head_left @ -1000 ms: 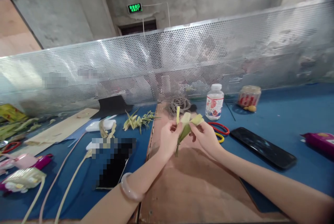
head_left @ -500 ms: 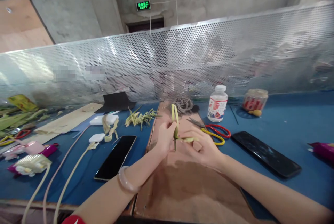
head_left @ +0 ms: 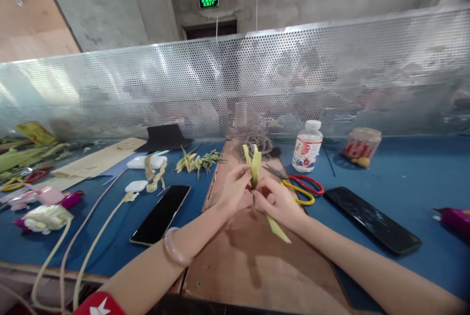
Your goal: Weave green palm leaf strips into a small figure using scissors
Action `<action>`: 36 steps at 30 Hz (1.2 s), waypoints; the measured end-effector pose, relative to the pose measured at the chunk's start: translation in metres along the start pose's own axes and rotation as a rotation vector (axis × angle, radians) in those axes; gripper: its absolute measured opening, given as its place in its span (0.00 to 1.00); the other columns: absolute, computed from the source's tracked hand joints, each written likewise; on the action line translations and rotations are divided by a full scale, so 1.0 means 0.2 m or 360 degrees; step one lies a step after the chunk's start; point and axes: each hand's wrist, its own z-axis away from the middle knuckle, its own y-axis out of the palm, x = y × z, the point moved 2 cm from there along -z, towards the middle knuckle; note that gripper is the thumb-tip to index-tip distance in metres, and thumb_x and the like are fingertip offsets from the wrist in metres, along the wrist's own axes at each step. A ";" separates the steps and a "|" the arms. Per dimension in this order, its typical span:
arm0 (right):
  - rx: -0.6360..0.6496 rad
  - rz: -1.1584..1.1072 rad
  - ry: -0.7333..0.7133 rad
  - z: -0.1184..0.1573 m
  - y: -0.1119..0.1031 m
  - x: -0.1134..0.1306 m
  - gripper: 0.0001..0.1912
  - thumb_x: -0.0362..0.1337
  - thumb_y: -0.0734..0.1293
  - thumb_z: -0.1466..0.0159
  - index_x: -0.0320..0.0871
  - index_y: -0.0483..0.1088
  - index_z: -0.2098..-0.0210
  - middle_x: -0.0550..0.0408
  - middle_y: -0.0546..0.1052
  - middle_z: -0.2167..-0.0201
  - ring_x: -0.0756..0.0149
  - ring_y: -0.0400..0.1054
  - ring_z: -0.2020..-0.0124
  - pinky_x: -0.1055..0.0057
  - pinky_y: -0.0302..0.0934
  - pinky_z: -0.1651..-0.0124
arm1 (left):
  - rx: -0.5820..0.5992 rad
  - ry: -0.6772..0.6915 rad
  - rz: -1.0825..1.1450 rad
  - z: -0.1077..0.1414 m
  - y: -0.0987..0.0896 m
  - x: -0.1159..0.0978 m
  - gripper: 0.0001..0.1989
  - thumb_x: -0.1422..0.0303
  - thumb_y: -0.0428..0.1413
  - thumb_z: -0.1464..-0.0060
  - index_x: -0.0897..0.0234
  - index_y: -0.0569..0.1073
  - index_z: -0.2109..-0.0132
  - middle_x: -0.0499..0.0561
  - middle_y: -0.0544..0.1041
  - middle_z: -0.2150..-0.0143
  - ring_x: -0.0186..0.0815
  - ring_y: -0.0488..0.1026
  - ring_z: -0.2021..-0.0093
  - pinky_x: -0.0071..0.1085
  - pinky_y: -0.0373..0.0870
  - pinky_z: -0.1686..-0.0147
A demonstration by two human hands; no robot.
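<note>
Above the wooden board, my left hand [head_left: 237,187] pinches a small bundle of pale yellow-green leaf strips [head_left: 256,164], whose tips stand up above the fingers. Against it, my right hand [head_left: 278,200] is closed at the base of the bundle. One long flat leaf strip [head_left: 278,229] comes out under my right hand and slants down to the right. A short dark stem end pokes out below the fingers. The fingers hide where the strips join. Just right of the hands lie scissors [head_left: 301,184] with one red and one yellow handle.
A black phone [head_left: 161,214] lies at left, a larger dark one [head_left: 370,217] at right. A white-capped bottle [head_left: 307,148] and a jar [head_left: 362,145] stand behind. Grey cord [head_left: 259,143] is coiled at the board's [head_left: 235,261] far end. Leaf scraps [head_left: 198,162] and cables [head_left: 99,232] lie left.
The leaf strip that stuck out sideways by my right hand now hangs down below it. My right hand has closed in on the bundle, and the upright tips have spread wider.
</note>
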 end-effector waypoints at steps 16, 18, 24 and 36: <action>-0.0129 -0.0776 0.0540 -0.03 0.04 -0.10 0.15 0.47 0.60 0.39 0.42 0.67 0.63 0.56 0.71 0.71 0.71 0.64 0.75 0.75 0.62 0.77 | -0.0068 0.0130 -0.0135 0.00 0.00 0.00 0.13 0.59 0.57 0.51 0.66 0.71 0.66 0.48 0.71 0.72 0.29 0.68 0.74 0.24 0.65 0.75; -0.0172 -0.0758 0.0566 -0.04 0.04 -0.12 0.17 0.50 0.61 0.40 0.41 0.67 0.67 0.57 0.70 0.74 0.72 0.62 0.78 0.76 0.60 0.81 | -0.0005 0.0138 -0.0133 0.01 0.01 0.00 0.13 0.58 0.56 0.50 0.65 0.71 0.66 0.47 0.71 0.73 0.28 0.67 0.75 0.24 0.65 0.76; -0.0166 -0.0787 0.0531 -0.03 0.02 -0.13 0.19 0.52 0.62 0.41 0.40 0.68 0.69 0.55 0.70 0.73 0.71 0.64 0.76 0.74 0.64 0.78 | 0.0107 0.0207 -0.0299 0.03 0.01 -0.04 0.12 0.59 0.55 0.49 0.65 0.72 0.66 0.48 0.71 0.71 0.29 0.68 0.73 0.25 0.66 0.73; -0.0111 -0.0603 0.0507 -0.02 0.01 -0.11 0.17 0.51 0.60 0.38 0.43 0.65 0.69 0.60 0.68 0.81 0.69 0.64 0.84 0.72 0.62 0.82 | 0.0185 0.0158 -0.0288 0.01 0.00 -0.04 0.10 0.62 0.56 0.51 0.65 0.74 0.65 0.48 0.73 0.71 0.28 0.67 0.73 0.23 0.63 0.73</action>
